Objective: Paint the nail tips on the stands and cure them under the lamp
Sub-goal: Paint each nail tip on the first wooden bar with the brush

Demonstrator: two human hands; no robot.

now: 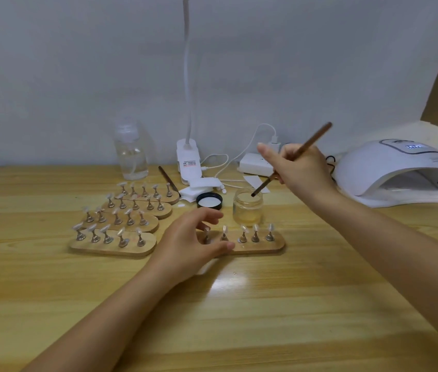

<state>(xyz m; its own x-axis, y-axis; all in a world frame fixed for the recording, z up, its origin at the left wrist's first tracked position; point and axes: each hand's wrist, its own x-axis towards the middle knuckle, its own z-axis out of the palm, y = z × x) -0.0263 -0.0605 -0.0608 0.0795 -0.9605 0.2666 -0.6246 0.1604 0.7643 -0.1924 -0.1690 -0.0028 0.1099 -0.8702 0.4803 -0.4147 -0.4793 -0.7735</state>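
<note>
Right hand [302, 167] pinches the brush [290, 160], tip dipped in the open gel jar [247, 206] to load up. Left hand [193, 242] grips the end of the near wooden stand [260, 247], thumb in front, probably to steady its nail tips [243, 228]. The curing lamp [397, 170] waits far right.

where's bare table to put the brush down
Bare table runs in front of the stand, between both forearms, and between jar and curing lamp. Crowded: four stands left; lid, wipes and cables behind.
</note>
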